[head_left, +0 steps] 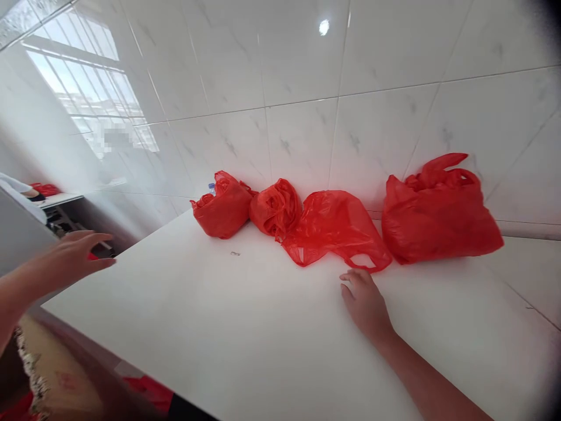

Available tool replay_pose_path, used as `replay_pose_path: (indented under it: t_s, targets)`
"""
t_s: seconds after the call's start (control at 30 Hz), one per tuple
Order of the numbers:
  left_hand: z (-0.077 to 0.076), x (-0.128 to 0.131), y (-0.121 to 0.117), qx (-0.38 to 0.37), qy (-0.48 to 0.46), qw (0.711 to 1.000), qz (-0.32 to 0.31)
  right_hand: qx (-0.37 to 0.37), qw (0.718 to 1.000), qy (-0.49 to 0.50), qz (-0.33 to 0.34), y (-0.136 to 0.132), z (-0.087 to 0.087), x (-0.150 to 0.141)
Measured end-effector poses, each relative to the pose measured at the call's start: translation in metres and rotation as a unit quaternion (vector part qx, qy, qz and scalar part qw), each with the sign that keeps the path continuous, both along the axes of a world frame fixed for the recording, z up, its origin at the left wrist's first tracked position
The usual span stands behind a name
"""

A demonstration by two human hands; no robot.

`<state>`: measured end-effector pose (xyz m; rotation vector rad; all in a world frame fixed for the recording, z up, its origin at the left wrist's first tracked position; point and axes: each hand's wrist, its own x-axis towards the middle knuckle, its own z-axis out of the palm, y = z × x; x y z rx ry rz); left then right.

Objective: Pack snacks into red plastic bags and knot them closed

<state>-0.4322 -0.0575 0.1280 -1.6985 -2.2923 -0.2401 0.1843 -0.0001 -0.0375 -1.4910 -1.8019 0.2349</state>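
A flattened red plastic bag (337, 219) lies on the white table (210, 327), its handle loop toward me. My right hand (366, 301) is just in front of that loop, fingers loosely bent and thumb apart, with nothing visible in it. Off the table's left edge, my left hand (81, 254) hangs in the air, fingers stretched out and thumb spread, holding nothing. A full red bag (438, 216) stands to the right of the flat one. On its left are a bunched red bag (275, 207) and another filled red bag (224, 206).
White marbled wall tiles (298, 134) rise behind the table. A small thin clip-like object (235, 254) lies on the tabletop. At lower left stands a tan sack (65, 374), with red material (151, 392) below the table edge. A person's arm (28, 190) shows at far left.
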Motion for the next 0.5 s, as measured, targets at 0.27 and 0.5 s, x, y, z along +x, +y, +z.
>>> replay_pose_path:
  t_s: [0.27,0.5]
  targets:
    - [-0.022,0.245,0.072,-0.114,-0.099,0.959,-0.238,0.08,0.982,-0.154,-0.069,0.045,-0.012,0.008]
    - [-0.106,0.399,0.107,-0.018,-0.222,0.899,-0.377,0.02,0.99,-0.136,0.003,0.031,0.002,0.006]
